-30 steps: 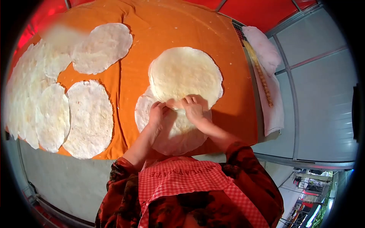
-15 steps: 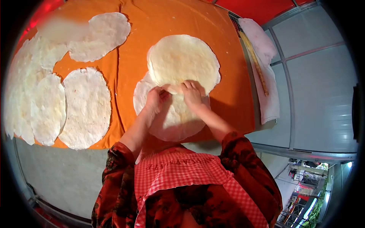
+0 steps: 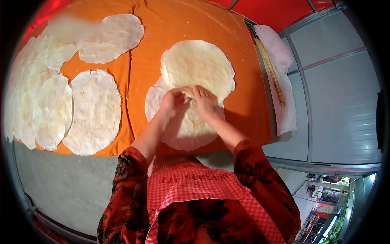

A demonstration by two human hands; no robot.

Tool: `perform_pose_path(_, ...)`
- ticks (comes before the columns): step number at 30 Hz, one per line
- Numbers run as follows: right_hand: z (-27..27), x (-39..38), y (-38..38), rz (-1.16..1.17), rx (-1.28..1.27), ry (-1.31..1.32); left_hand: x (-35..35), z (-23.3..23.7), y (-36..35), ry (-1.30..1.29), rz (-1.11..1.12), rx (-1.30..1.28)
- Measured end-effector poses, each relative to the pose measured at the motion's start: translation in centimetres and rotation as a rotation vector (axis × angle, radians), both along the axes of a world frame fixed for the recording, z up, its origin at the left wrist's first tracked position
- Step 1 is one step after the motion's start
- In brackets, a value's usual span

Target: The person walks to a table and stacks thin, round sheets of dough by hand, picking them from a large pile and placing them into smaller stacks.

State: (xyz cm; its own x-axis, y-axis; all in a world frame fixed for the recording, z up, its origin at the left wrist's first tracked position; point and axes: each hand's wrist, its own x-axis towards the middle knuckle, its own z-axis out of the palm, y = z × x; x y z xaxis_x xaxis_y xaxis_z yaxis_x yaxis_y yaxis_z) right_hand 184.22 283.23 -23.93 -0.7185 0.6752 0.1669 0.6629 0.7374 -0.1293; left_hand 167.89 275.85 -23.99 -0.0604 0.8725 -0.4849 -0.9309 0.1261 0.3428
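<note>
Flatbread (image 3: 199,67) — near edge pinched; left hand (image 3: 172,101) | right hand (image 3: 203,101) — orange cloth (image 3: 148,44)

Both forearms reach forward out of patterned red sleeves and converge, so the left hand (image 3: 172,99) and the right hand (image 3: 204,101) sit side by side, fingertips almost meeting. Each is palm down with knuckles raised — fingers bent and bunched at the tips, thumbs hidden beneath. The wrists are bare and roughly level.

I see pale cream flatbreads (image 3: 198,67) on an orange cloth (image 3: 142,49), a red-checked apron (image 3: 191,183), and dark red floral sleeves (image 3: 126,195).
</note>
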Motion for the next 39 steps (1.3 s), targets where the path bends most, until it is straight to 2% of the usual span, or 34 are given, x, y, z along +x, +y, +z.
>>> perform_pose_path(3, -0.5, -0.6, 2.0, -0.013, 0.079, 0.0, 0.4, 1.4, -0.9, -0.055, 0.006, 0.039)
perform_pose_path(4, -1.1, -0.4, 3.9, 0.086, 0.07, 0.005, 0.5, 2.2, -1.8, -0.064, 0.002, 0.041)
perform_pose_path(5, 0.7, -0.4, 5.0, 0.14, 0.037, 0.059, 0.7, 2.4, -3.1, 0.014, 0.037, 0.017)
perform_pose_path(7, 5.9, -0.7, 6.5, 0.15, 0.125, 0.158, 2.1, 3.4, -7.3, 0.545, 0.199, -0.083)
perform_pose_path(8, 8.6, -0.8, 7.3, 0.155, 0.17, 0.206, 2.5, 1.6, -9.7, 0.78, 0.3, -0.119)
perform_pose_path(9, 14.7, -1.1, 5.1, -0.001, 0.053, -0.125, 3.3, 1.8, -12.7, 0.963, 0.347, -0.207)
perform_pose_path(10, 15.2, 0.3, 5.1, 0.176, 0.203, 0.069, 4.4, -0.1, -15.3, 0.908, 0.482, -0.191)
perform_pose_path(12, 16.8, 2.7, 0.0, 0.181, 0.234, 0.05, 5.7, -4.9, -19.9, 0.888, 0.42, -0.293)
perform_pose_path(14, 13.9, 5.4, -5.3, 0.281, 0.244, 0.101, 7.7, -3.3, -21.4, 0.619, 0.311, -0.324)
perform_pose_path(16, 7.2, 7.8, -8.5, 0.365, 0.071, 0.15, 9.2, -3.1, -21.0, 0.586, 0.316, -0.281)
perform_pose_path(17, 4.5, 8.5, -10.0, 0.362, 0.021, 0.091, 9.4, -3.4, -20.6, 0.61, 0.295, -0.296)
perform_pose_path(20, 0.2, 9.2, -11.0, 0.355, -0.059, 0.067, 9.0, -1.5, -19.8, 0.551, 0.276, -0.406)
perform_pose_path(25, 4.1, 7.1, -11.6, 0.289, 0.044, 0.204, 8.4, -2.1, -19.6, 0.55, 0.243, -0.41)
perform_pose_path(28, 2.6, 6.5, -13.0, 0.315, 0.036, 0.087, 8.5, -2.7, -19.5, 0.562, 0.251, -0.437)
perform_pose_path(29, -0.9, 6.4, -12.7, 0.347, 0.051, 0.082, 8.5, -2.6, -19.3, 0.567, 0.251, -0.446)
perform_pose_path(32, -1.1, 6.4, -14.2, 0.26, 0.106, 0.125, 8.5, -2.5, -19.3, 0.578, 0.269, -0.455)
perform_pose_path(33, -0.2, 6.4, -14.3, 0.222, 0.008, 0.065, 8.5, -2.5, -19.3, 0.567, 0.27, -0.453)
perform_pose_path(35, 0.2, 6.5, -14.5, 0.259, 0.017, 0.051, 8.7, -2.5, -18.9, 0.542, 0.267, -0.441)
perform_pose_path(36, 0.5, 6.6, -14.6, 0.277, 0.025, 0.045, 9.1, -2.3, -18.9, 0.521, 0.239, -0.382)
perform_pose_path(37, 0.9, 7.0, -15.0, 0.271, -0.073, -0.053, 9.3, -2.0, -18.9, 0.502, 0.213, -0.319)
perform_pose_path(38, 1.6, 7.6, -15.7, 0.247, -0.079, -0.01, 9.2, -1.7, -18.9, 0.485, 0.19, -0.254)
perform_pose_path(39, 2.3, 8.1, -16.5, 0.237, -0.08, 0.039, 8.7, -4.1, -18.8, 0.481, 0.137, -0.169)
